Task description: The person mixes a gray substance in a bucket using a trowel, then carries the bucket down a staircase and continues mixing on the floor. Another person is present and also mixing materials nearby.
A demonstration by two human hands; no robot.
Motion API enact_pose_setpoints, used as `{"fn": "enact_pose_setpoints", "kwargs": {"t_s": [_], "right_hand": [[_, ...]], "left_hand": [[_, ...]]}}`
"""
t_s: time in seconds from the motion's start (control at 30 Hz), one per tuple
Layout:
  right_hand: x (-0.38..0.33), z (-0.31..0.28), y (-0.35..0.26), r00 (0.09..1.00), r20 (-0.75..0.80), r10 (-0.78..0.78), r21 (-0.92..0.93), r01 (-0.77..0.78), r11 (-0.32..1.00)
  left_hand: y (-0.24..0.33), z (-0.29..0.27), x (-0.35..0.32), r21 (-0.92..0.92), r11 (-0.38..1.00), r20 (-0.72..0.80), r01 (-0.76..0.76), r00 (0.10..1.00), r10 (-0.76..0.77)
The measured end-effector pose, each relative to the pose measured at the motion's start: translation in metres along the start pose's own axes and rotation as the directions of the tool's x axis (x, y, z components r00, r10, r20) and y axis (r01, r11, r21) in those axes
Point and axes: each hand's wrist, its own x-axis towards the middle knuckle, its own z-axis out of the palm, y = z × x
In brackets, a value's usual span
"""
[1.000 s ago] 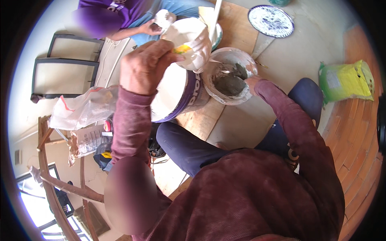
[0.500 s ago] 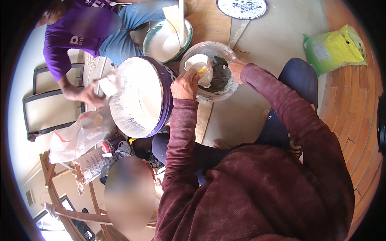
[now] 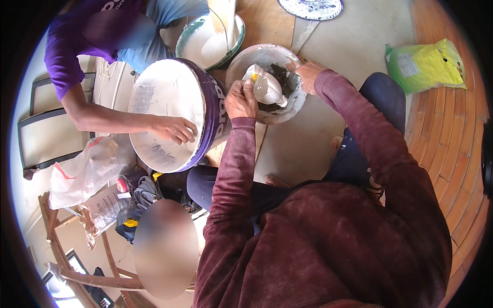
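My left hand is closed round the cut edge of a white plastic bottle with a yellow mark. The bottle lies tilted over a round mixing bucket, its neck pointing to the lower right. Dark grey wet paste coats the bucket's inside. On the bucket's right rim my right hand is closed, fingertips reaching inside. A co-worker's hand reaches over the mouth of a big purple bucket with white-smeared inner walls; whether that hand holds anything is hidden.
Behind stands a green-rimmed basin of white material with a pale board in it. A white smeared lid lies at the far side. To the right is a yellow-green bag on wooden flooring. Plastic sacks and cables lie left.
The bottle has tipped, its neck swinging to the right over the mixing bucket. The co-worker's hand, earlier left of the purple bucket with a white container, now reaches across its mouth.
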Motion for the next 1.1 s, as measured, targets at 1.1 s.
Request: {"fn": "enact_pose_setpoints", "kwargs": {"t_s": [1.1], "right_hand": [[0.03, 0.015, 0.017, 0.994, -0.038, -0.099, -0.098, 0.095, 0.991]], "left_hand": [[-0.021, -0.003, -0.009, -0.549, -0.422, 0.836, 0.722, 0.485, -0.257]]}}
